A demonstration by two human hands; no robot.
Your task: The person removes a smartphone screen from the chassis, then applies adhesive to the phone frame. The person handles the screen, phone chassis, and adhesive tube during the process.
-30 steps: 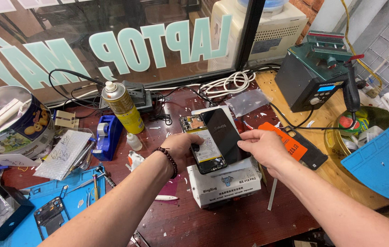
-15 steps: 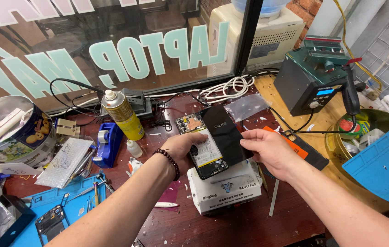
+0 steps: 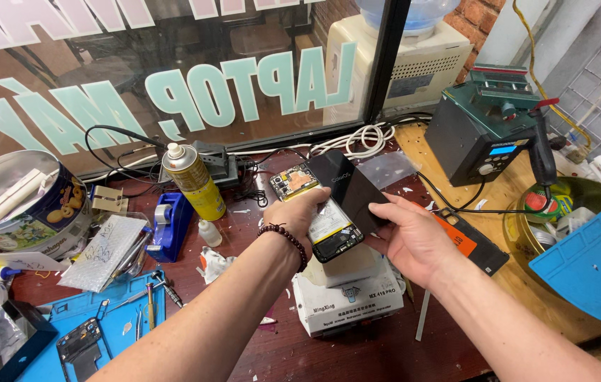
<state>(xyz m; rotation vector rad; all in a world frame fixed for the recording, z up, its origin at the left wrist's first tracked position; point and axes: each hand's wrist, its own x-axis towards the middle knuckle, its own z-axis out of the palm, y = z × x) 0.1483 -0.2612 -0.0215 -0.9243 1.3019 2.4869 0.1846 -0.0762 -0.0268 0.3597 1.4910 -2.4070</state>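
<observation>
1. Phone sits in both hands above the white box, opened: its insides face up, with a pale battery showing, and the black back cover is lifted off it and tilted up at the far end.
2. Left hand is wrapped around the phone's near-left side, thumb pressed over the top edge, a bead bracelet at the wrist.
3. Right hand is closed on the right side, fingers pinching the cover's lower edge where it meets the phone.
4. Progress, as a judgement: the cover looks already separated, so the opening step seems done; whether it is coming off or going back on cannot be told.
5. A second opened phone board lies on the desk just beyond the left hand.
6. The white box, directly under the phone, is rectangular with dark print on its front.
7. Left of the phone stands a yellow spray can with a white cap; further left, a blue tape dispenser and a round tin with a pictured label.
8. Behind the phone, large pale-green letters run mirrored across the window.
9. Right of the phone lies an orange-and-black flat pack, and beyond it a dark green station with a small blue display.
</observation>
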